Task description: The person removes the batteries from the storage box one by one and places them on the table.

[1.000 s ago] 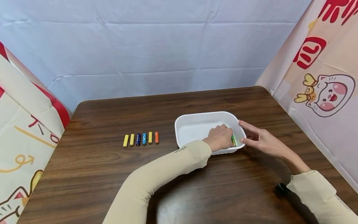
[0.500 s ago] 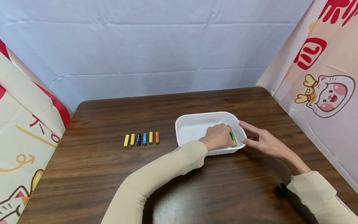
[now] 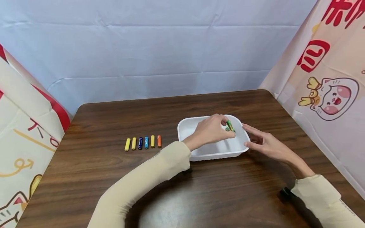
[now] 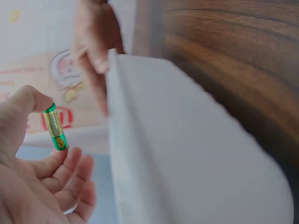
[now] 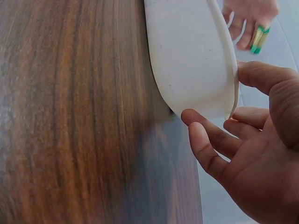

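Observation:
My left hand is raised over the white plastic box, pinching a green and gold battery by its two ends between thumb and index finger. The other fingers are loosely bent, as the left wrist view shows. A second small green shape shows just beside the pinched battery in the head view. At the box's right end, my right hand holds the rim, thumb and fingers spread around the corner. Part of the box's inside is hidden behind my left hand.
Left of the box, several batteries lie side by side in a row on the dark wooden table: yellow ones, a dark blue one, a light blue one and an orange one. White cloth hangs behind the table.
My left hand has lifted from the box's right inner end, up and to the left, with the green battery now plainly in its pinch. The right hand stays at the rim.

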The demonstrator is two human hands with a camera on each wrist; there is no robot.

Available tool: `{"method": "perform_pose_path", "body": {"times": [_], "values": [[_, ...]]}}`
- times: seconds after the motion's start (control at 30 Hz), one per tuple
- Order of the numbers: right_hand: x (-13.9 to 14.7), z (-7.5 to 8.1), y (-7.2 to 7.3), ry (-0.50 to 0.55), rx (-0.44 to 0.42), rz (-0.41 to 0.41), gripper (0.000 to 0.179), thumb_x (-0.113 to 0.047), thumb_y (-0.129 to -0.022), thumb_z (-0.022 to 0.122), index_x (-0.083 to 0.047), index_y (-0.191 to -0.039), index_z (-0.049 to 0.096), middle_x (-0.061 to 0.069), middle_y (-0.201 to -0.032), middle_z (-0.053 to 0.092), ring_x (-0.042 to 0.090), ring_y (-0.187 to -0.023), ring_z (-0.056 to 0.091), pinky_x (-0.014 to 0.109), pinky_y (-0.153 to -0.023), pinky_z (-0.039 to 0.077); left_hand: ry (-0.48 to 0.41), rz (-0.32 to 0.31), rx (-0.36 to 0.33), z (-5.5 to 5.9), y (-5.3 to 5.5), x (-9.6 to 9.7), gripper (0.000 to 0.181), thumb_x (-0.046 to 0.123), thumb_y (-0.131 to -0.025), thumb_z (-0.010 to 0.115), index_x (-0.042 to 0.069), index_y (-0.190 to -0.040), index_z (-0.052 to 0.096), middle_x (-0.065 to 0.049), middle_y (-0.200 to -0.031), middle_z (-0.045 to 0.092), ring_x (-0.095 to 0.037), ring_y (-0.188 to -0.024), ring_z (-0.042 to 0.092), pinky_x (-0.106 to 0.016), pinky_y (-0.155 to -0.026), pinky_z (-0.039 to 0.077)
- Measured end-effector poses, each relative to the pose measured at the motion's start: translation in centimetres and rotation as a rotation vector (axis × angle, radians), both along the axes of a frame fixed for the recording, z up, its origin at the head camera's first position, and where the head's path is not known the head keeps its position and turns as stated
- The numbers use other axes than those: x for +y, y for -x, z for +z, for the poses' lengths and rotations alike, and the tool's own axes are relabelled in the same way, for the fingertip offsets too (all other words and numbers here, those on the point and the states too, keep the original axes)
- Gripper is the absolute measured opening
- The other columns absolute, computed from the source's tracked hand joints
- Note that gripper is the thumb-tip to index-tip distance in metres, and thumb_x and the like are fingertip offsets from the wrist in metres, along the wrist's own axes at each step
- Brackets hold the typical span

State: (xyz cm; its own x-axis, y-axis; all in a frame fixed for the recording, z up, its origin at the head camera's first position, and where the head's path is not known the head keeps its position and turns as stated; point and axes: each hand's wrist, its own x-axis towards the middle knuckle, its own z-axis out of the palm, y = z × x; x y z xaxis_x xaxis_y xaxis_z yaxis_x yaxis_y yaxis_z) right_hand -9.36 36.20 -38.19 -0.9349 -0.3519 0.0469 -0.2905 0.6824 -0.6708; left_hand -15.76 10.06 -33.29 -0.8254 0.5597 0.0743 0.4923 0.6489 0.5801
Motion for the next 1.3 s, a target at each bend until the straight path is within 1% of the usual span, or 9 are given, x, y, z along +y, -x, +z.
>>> {"method": "perform_pose_path", "body": {"times": [0.17,0.3,0.5,0.63,0.8,0.9,1.03,1.17,1.3], "values": [[-0.2,0.1,0.1,-0.033,-0.009,-0.021,0.072,-0.024,-0.101,0.07,-0.01,-0.162,0.033,0.019,-0.164,0.033,0.029,-0.125,0.055,0.015,-0.084,0.046,-0.092,0.01,0.002,1.8,0.2,-3.3,0.036,0.039,-0.084,0.075,0.024,-0.116,0.069,0.012,-0.11,0.064,-0.002,-0.094,0.059,-0.029,-0.078,0.048],[-0.3,0.2,0.1,-0.017,-0.015,-0.02,0.073,-0.022,-0.1,0.071,-0.009,-0.162,0.033,0.021,-0.164,0.032,0.039,-0.134,0.048,0.009,-0.087,0.042,-0.151,0.01,-0.001,3.0,0.4,-6.0,0.027,0.036,-0.085,0.074,0.028,-0.109,0.068,0.013,-0.106,0.062,-0.003,-0.092,0.058,-0.032,-0.076,0.048],[-0.3,0.1,0.1,-0.009,0.0,-0.01,0.073,-0.021,-0.1,0.071,-0.009,-0.162,0.034,0.021,-0.163,0.033,0.041,-0.132,0.05,0.009,-0.087,0.042,-0.184,0.057,-0.025,4.4,0.1,-10.6,0.031,0.036,-0.086,0.074,0.026,-0.114,0.068,0.009,-0.103,0.063,-0.006,-0.092,0.058,-0.034,-0.077,0.048],[-0.3,0.1,0.1,-0.011,0.011,-0.011,0.073,-0.02,-0.1,0.072,-0.009,-0.162,0.035,0.02,-0.163,0.034,0.04,-0.131,0.051,0.009,-0.086,0.043,-0.205,0.08,-0.019,5.1,0.0,-13.7,0.032,0.035,-0.087,0.075,0.023,-0.116,0.067,0.005,-0.104,0.066,-0.008,-0.092,0.061,-0.035,-0.08,0.049],[-0.2,0.1,0.1,-0.016,0.017,-0.012,0.072,-0.019,-0.1,0.072,-0.009,-0.161,0.035,0.02,-0.163,0.035,0.038,-0.128,0.053,0.01,-0.086,0.044,-0.203,0.12,0.002,5.9,-0.3,-17.5,0.032,0.032,-0.086,0.077,0.02,-0.114,0.067,0.003,-0.099,0.068,-0.012,-0.09,0.063,-0.036,-0.081,0.05],[-0.2,0.0,0.1,-0.008,0.016,-0.004,0.072,-0.019,-0.1,0.071,-0.008,-0.162,0.035,0.021,-0.163,0.034,0.04,-0.129,0.053,0.009,-0.086,0.044,-0.186,0.147,-0.009,5.9,-0.6,-20.1,0.034,0.03,-0.087,0.078,0.018,-0.117,0.066,0.001,-0.097,0.069,-0.014,-0.089,0.064,-0.037,-0.08,0.05],[-0.2,0.0,0.1,-0.003,0.018,0.002,0.072,-0.018,-0.1,0.071,-0.007,-0.161,0.034,0.022,-0.163,0.034,0.043,-0.13,0.052,0.009,-0.087,0.044,-0.157,0.188,-0.033,5.4,-0.6,-23.7,0.038,0.026,-0.089,0.077,0.015,-0.123,0.064,-0.002,-0.102,0.069,-0.016,-0.093,0.063,-0.038,-0.083,0.051],[-0.3,0.0,0.1,0.003,0.017,0.0,0.072,-0.018,-0.1,0.071,-0.006,-0.161,0.034,0.023,-0.162,0.034,0.038,-0.125,0.056,0.01,-0.085,0.045,-0.109,0.199,-0.037,4.2,-0.7,-27.4,0.03,0.026,-0.091,0.076,0.017,-0.117,0.065,-0.002,-0.099,0.069,-0.016,-0.092,0.063,-0.036,-0.081,0.05],[-0.2,-0.1,0.0,0.007,0.009,-0.007,0.073,-0.019,-0.1,0.071,-0.007,-0.161,0.034,0.022,-0.162,0.034,0.027,-0.119,0.06,0.014,-0.083,0.049,-0.062,0.18,-0.065,2.4,-0.7,-30.6,0.026,0.027,-0.092,0.076,0.018,-0.114,0.065,-0.001,-0.098,0.068,-0.017,-0.092,0.063,-0.03,-0.078,0.05]]}}
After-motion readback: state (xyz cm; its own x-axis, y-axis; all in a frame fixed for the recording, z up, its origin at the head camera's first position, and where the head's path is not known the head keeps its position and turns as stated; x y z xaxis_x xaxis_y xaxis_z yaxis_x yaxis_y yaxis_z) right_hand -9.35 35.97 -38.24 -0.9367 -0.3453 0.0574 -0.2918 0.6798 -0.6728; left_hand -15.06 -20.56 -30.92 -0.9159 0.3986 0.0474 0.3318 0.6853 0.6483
